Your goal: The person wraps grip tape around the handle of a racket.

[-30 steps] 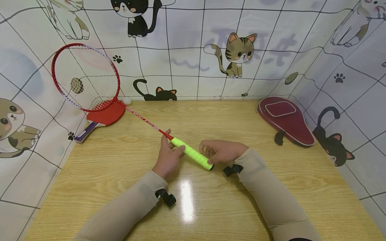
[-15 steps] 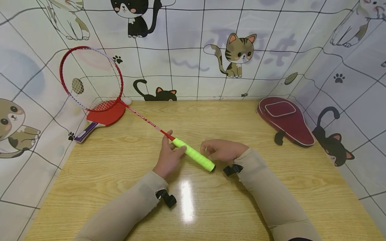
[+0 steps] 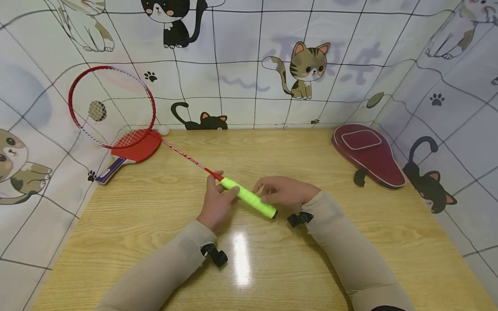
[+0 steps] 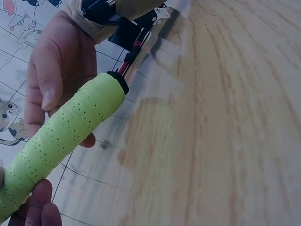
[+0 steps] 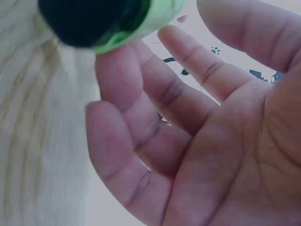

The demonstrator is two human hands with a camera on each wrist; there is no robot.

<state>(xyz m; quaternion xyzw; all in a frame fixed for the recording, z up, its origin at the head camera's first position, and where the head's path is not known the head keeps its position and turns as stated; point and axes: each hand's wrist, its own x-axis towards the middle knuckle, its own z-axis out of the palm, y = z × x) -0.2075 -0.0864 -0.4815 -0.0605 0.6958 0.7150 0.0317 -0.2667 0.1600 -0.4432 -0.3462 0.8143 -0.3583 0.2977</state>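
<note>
In the head view, a badminton racket (image 3: 189, 160) with a red frame and shaft slants from the far left toward me. My left hand (image 3: 218, 203) pinches its yellow-green wrapped handle (image 3: 249, 197) near the shaft, thumb on top. By the lower end of that handle is my right hand (image 3: 285, 191), fingers relaxed and loosely bent, with fingertips right at the wrap. The left wrist view shows the perforated wrap (image 4: 66, 134) between the two hands. Up close in the right wrist view, the dark butt end (image 5: 89, 19) overlaps the right fingertips (image 5: 117, 70).
A red table tennis bat (image 3: 138, 149) lies at the back left, partly behind the racket's strings, with a white ball (image 3: 164, 130) beside it. At the back right is a dark red paddle case (image 3: 367, 153). Cat-printed cloth (image 3: 241, 43) surrounds the wooden table (image 3: 272, 272).
The racket head swings slightly right, then back left and a little lower. The right hand's thumb shifts up along the handle from the butt end, and its fingers spread slightly. The left hand barely moves.
</note>
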